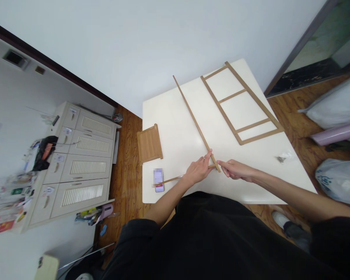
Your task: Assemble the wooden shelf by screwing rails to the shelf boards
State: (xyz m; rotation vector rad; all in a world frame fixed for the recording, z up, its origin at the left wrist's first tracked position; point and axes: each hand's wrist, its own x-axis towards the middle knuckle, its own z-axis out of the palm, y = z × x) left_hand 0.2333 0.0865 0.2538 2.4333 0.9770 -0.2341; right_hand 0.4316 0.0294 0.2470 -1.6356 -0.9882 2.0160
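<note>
A long thin wooden strip [192, 114] slants across the white table [175, 112]. My left hand [198, 170] is closed around its near end, fingers over the wood. A second, shorter wooden strip [172, 179] runs under that hand and meets the long one close to its end, forming a corner. My right hand [237, 170] is at the outer side of this joint, fingers curled and the index fingertip against the wood. Whatever those fingers pinch is too small to make out. The far end of the shorter strip passes over a phone [158, 181].
A ladder-like wooden frame [233, 94] lies on the table's right part. Near the right edge is a small bag of hardware [283, 157]. A square wooden panel [149, 144] overhangs the left edge. White cabinets [84, 155] stand left; plastic-wrapped bundles [338, 103] lie right.
</note>
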